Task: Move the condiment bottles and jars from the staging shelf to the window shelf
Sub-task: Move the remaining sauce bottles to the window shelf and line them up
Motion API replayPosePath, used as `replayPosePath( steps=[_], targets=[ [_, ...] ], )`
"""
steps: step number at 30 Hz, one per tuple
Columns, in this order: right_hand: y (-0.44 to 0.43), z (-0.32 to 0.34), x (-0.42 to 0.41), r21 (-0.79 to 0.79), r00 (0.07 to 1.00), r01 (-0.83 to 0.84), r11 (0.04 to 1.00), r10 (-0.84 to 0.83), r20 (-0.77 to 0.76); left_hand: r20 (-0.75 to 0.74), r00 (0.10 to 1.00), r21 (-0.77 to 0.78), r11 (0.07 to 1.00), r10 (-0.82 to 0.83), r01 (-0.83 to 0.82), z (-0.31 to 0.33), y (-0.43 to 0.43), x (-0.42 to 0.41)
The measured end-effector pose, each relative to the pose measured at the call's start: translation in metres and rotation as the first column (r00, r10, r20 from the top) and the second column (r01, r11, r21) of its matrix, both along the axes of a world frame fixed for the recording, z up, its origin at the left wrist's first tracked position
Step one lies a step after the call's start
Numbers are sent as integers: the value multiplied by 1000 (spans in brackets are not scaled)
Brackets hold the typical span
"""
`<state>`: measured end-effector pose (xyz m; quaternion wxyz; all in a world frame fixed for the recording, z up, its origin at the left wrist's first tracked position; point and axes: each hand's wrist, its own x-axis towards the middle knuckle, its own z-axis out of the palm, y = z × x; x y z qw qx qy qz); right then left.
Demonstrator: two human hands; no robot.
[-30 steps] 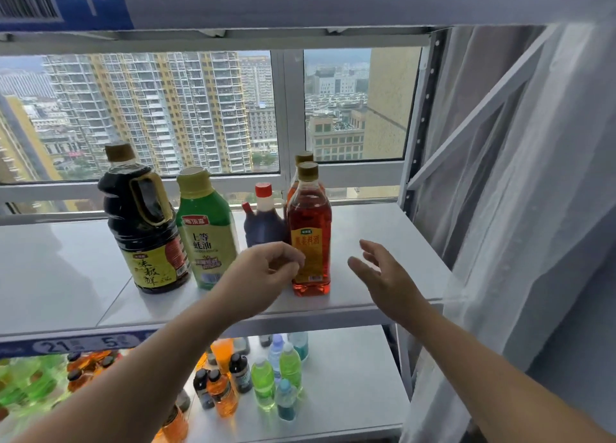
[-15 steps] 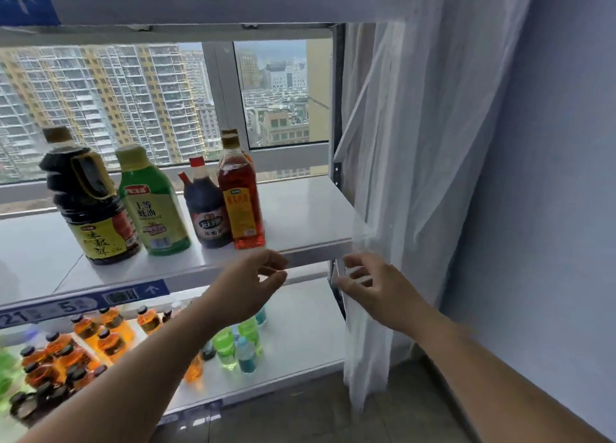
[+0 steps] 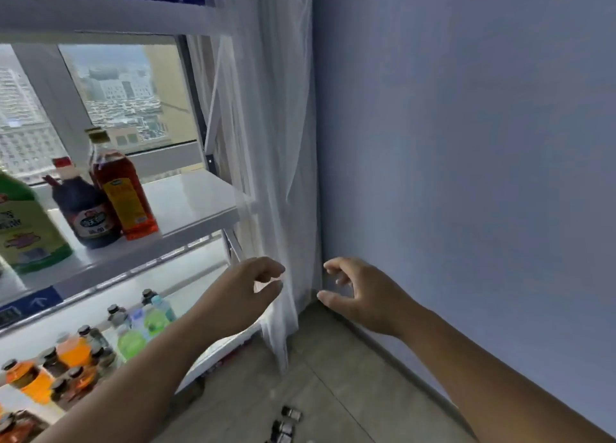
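On the white window shelf (image 3: 196, 205) at the left stand a tall red-orange bottle (image 3: 121, 189) with a gold cap, a dark sauce bottle (image 3: 85, 212) with a red cap, and a green bottle (image 3: 23, 229) cut off by the frame edge. My left hand (image 3: 243, 292) hangs empty below and right of the shelf's corner, fingers loosely curled and apart. My right hand (image 3: 360, 296) is also empty, fingers spread, in front of the wall's corner. Neither hand touches a bottle.
A sheer white curtain (image 3: 270, 149) hangs just right of the shelf. A plain blue-grey wall (image 3: 466, 159) fills the right side. The lower shelf (image 3: 186, 289) carries several small orange, green and blue drink bottles (image 3: 133, 336). Small dark bottles (image 3: 286, 422) lie on the floor.
The view has swung to the right, away from the shelf toward the wall. Both hands have drawn back from the shelf and bottles and now hang lower, empty.
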<state>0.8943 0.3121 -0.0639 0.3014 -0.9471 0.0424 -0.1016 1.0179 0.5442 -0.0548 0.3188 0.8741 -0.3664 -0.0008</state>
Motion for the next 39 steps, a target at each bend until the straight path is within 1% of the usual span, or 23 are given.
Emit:
replayPosePath(
  steps=[3,5,8,11,17,20,23,29,33,39],
  targets=[
    [-7,-1,-69,-65,995,94,993,-95,-15,16,992,51,991,-124,123,-4,-21,-47],
    [-14,0,-111,-141,988,146,979,-152,-34,32,978,120,972,-206,201,-4,-38,-77],
    [-22,6,-172,-212,967,232,949,-249,-55,84,951,202,940,-296,275,-2,-66,-120],
    [-34,13,-234,-274,941,304,913,-333,-67,107,925,248,911,-365,331,2,-94,-167],
    [-62,17,-383,-370,867,436,821,-493,-72,198,833,282,844,-517,457,8,-151,-287],
    [-68,10,-472,-363,820,501,786,-565,-91,187,790,283,803,-583,525,7,-183,-362],
    [-69,-1,-565,-354,778,544,761,-616,-128,133,768,257,770,-627,584,-2,-212,-450],
    [-67,-12,-725,-355,662,655,667,-733,-154,106,661,249,663,-743,706,-16,-250,-607],
    [-69,-15,-798,-360,603,700,617,-780,-164,73,596,266,591,-800,761,-25,-268,-678],
    [-89,-22,-880,-332,500,784,525,-851,-164,53,498,281,491,-866,825,-34,-316,-761]
  ],
)
